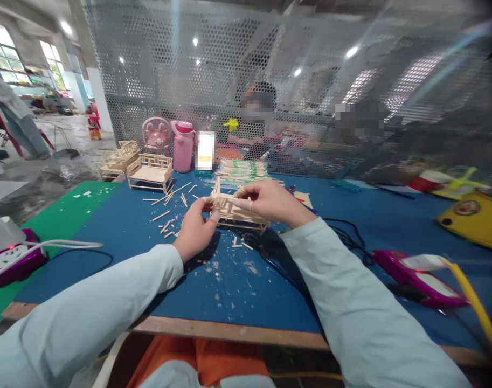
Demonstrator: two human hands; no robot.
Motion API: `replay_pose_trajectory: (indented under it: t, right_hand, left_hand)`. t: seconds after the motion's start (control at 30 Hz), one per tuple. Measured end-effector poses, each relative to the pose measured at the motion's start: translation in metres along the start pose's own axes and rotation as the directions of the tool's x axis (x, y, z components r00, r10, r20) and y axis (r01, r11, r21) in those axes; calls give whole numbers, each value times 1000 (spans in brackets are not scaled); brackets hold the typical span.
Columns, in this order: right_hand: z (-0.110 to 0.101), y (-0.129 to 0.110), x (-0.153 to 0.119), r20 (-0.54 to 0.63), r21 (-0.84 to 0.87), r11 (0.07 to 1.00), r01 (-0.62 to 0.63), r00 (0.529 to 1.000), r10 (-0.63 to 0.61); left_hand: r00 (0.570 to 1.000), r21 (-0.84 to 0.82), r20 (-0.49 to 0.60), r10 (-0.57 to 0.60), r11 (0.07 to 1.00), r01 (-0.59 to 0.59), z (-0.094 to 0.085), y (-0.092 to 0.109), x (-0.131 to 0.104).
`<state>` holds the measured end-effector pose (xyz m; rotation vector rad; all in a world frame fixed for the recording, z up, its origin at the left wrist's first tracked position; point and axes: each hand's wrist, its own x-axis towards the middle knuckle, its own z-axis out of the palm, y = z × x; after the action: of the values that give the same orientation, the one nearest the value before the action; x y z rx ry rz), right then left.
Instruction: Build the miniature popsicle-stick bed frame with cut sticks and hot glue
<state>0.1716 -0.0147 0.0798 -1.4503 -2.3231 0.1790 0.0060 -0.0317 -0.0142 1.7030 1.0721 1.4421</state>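
Observation:
A small wooden-stick model bench (241, 215) stands on the blue tabletop (229, 291) in front of me. My left hand (197, 223) closes on its left end, thumb and fingers pinching the frame. Across the top, my right hand (270, 202) has its fingers bent together at the back rail; whatever lies between the fingertips is too small to make out. Loose cut sticks (167, 202) and scraps lie to the left of the model. A finished-looking model bench (151, 172) stands farther left, with another stick model (118, 160) behind it.
Behind the work are a pink bottle (183, 148), a lit phone (206, 151) and bundled sticks (243, 172), before a perforated metal screen (213, 70). Purple power strips (421, 277) with cables lie on both sides. A yellow pouch (474, 218) is at right. People are beyond.

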Motion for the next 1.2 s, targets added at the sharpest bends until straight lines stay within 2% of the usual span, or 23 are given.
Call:
replay_pose_trajectory:
  t: [0.17, 0.47, 0.67, 1.2]
  right_hand:
    - [-1, -3, -1, 33, -1, 1000, 22, 999, -22]
    - [3, -4, -3, 11, -7, 1000, -20, 1000, 20]
    - [3, -1, -1, 34, -7, 1000, 4, 999, -4]
    - [6, 1, 0, -9, -70, 998, 9, 1000, -9]
  left_hand:
    - [1000, -3, -2, -3, 1000, 3, 0, 0, 0]
    - [1000, 14, 5, -6, 1000, 6, 0, -1, 0]
    - [1000, 20, 5, -4, 1000, 4, 0, -1, 0]
    - [1000, 3, 4, -12, 1000, 12, 0, 0, 0]
